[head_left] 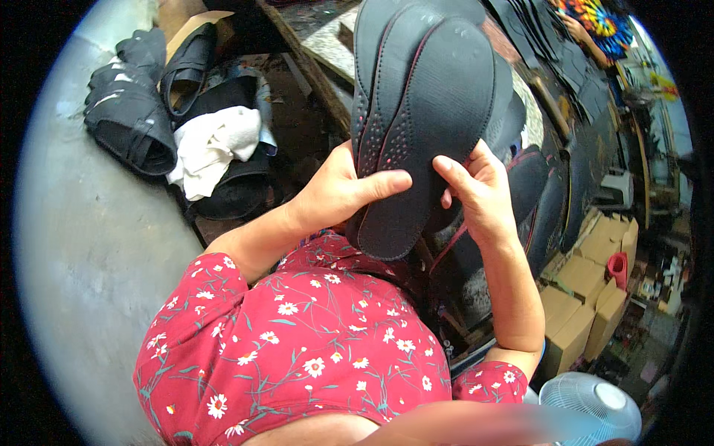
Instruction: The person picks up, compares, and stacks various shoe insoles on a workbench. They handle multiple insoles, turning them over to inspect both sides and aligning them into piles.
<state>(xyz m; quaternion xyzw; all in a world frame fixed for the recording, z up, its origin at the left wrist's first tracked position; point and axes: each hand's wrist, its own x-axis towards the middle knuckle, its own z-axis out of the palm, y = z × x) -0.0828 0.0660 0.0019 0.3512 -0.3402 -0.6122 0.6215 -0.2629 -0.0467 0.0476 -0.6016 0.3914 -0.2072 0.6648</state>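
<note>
Left hand (343, 182) grips the fanned insoles (450, 82) at eight o'clock, right hand (485, 186) at five; likely light, bendy, best held by edges.

No text, label, brand, number or sign can be read; the pale marks (461, 33) near the top of the front insole (446, 97) are too faint to make out, and any print on the cartons (580, 276) is too small
</note>
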